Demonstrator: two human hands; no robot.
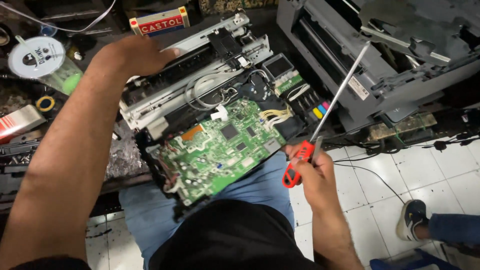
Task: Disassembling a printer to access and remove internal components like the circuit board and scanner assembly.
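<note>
A stripped printer chassis (200,95) rests across my lap and the bench edge, its green circuit board (220,150) facing up. My left hand (135,52) lies flat on the chassis's far metal frame, steadying it. My right hand (312,172) grips a red-handled screwdriver (295,167); its long steel shaft (342,90) points up and away to the right, off the board. White ribbon cables (210,90) loop above the board, and coloured ink ports (320,110) sit at its right end.
A grey printer body (390,55) stands open at the upper right. A plastic cup with a lid (40,60), a tape roll (45,103) and a red-and-yellow box (160,22) lie on the cluttered bench at left. Another person's shoe (412,220) rests on the white tiled floor, with black cables (380,150) nearby.
</note>
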